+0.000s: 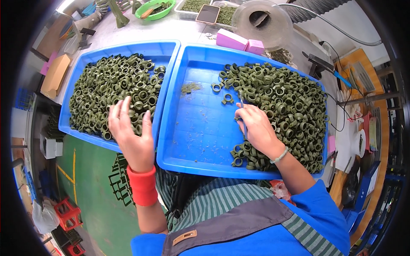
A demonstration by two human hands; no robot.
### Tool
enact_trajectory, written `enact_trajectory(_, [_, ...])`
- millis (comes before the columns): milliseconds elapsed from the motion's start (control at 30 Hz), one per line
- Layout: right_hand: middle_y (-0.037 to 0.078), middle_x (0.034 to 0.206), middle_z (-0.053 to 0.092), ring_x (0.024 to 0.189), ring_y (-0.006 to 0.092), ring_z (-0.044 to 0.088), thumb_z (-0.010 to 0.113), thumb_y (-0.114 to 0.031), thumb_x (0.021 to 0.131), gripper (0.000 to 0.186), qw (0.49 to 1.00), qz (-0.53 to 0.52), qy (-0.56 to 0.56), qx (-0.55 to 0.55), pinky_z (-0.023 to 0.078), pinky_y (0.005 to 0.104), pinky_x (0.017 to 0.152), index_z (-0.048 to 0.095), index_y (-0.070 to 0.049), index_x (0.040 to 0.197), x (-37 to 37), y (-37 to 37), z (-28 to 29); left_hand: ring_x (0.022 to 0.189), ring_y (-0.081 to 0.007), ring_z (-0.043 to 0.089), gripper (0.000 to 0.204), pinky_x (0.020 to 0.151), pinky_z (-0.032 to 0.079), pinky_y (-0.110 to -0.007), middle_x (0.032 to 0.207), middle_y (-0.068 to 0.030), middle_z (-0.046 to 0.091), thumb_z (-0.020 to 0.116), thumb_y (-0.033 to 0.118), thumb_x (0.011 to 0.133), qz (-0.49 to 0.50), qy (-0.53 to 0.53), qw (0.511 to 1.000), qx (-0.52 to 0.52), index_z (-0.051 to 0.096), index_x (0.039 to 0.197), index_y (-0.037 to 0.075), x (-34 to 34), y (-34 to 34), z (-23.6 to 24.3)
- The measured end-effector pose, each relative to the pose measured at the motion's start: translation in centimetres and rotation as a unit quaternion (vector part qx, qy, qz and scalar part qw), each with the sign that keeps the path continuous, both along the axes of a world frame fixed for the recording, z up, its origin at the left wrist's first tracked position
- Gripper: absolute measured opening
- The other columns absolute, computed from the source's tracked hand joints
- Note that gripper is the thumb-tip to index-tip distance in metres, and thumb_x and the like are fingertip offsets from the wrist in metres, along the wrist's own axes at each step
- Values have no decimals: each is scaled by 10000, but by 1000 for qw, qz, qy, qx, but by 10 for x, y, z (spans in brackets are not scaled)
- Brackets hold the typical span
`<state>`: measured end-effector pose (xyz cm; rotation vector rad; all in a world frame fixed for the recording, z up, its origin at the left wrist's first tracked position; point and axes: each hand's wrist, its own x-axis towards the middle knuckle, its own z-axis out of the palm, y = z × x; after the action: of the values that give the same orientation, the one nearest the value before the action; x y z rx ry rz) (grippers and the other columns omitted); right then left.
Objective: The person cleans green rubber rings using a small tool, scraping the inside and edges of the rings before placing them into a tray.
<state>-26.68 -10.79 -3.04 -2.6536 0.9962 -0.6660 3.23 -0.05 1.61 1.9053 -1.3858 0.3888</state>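
Note:
My left hand (pixel 131 138), with a red wristband, is held over the near right part of the left blue tray (pixel 112 144). Its fingers are stretched out and I see nothing in them. Dark green plastic rings (pixel 112 85) with small tabs are heaped in that tray. In the right blue tray (pixel 194 128), my right hand (pixel 257 128) is closed on a slim bluish-grey tool (pixel 242 103), its exact kind unclear. The tool's tip is beside a second heap of green rings (pixel 294 115). Two loose rings, one of them a single ring (pixel 227 99), lie just left of the heap.
Green shavings (pixel 191 88) lie on the right tray's floor. Behind the trays are pink boxes (pixel 232 39), a phone (pixel 208 14), a light green bowl (pixel 160 9) and a clear round lid (pixel 262 25). A cardboard box (pixel 56 76) stands at the left, and a red stool (pixel 67 214) on the floor.

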Motion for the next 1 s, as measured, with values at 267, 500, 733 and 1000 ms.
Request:
enact_trajectory(267, [124, 879, 601, 892, 333, 592, 683, -7, 772, 192, 996, -2, -16, 90, 454, 417, 851, 559, -40, 915, 13, 4, 16, 1143, -231, 603, 334, 930, 535, -330, 1236, -126, 586, 672, 17, 917, -296, 453, 835, 96, 622, 1247, 16, -72, 4, -19])
enact_trajectory(500, [67, 931, 678, 865, 114, 656, 742, -106, 905, 188, 862, -38, -255, 436, 540, 270, 762, 616, 3, 992, 27, 26, 33, 1158, -240, 638, 363, 982, 562, -353, 1263, -187, 599, 614, 44, 983, -298, 691, 636, 172, 510, 1324, -22, -85, 6, -22])
enact_trajectory(733, [69, 955, 698, 866, 115, 675, 685, -65, 943, 144, 814, -20, -320, 485, 546, 250, 752, 651, 17, 1057, 28, 33, 37, 1048, -309, 701, 326, 935, 594, -388, 1169, -185, 660, 608, 54, 983, -268, 825, 466, 174, 506, 1286, -9, -81, 6, -16])
enact_trajectory(1000, [90, 930, 694, 826, 145, 693, 661, -4, 918, 138, 901, 28, -293, 318, 537, 273, 715, 664, -8, 1056, 27, 34, 38, 1068, -269, 682, 347, 940, 594, -386, 1155, -154, 649, 660, 26, 948, -276, 858, 404, 154, 501, 1256, 7, -96, 6, -9])
